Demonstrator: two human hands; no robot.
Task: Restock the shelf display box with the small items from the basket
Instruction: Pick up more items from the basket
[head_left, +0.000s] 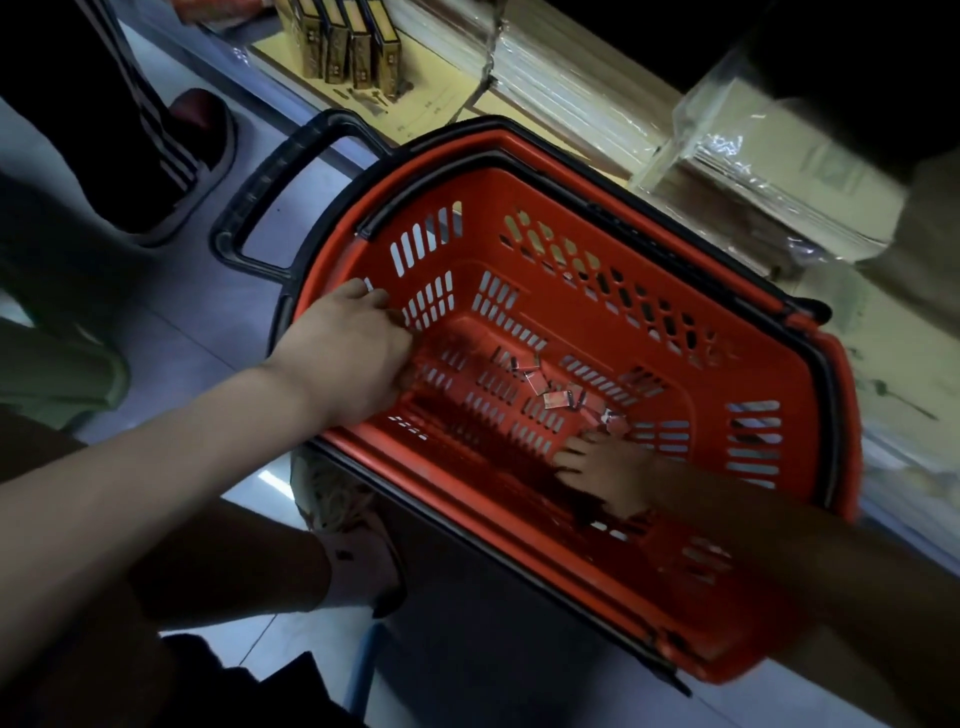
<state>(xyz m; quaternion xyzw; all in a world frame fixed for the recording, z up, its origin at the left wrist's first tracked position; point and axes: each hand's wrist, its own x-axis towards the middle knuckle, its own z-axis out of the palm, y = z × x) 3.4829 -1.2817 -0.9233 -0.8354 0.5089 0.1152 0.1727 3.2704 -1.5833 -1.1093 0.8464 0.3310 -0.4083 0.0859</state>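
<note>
**Two hands at a red shopping basket on the floor**

The left hand (353, 353) grips the rim at the left end of the red basket (483, 208), fingers curled over the edge. The right hand (605, 467) reaches inside, fingertips among the small red packets (553, 389) scattered mid-floor of the basket. Whether it holds any is unclear.

Right hand (605, 470) lies beside packets (553, 397) in basket (519, 551).

Grey tiled floor (171, 332) down here, red basket (810, 374) on it, a shoe (192, 156) up left, low shelf (415, 124) alongside carrying gold boxes (343, 47) and wrapped paper stacks (571, 83).
</note>
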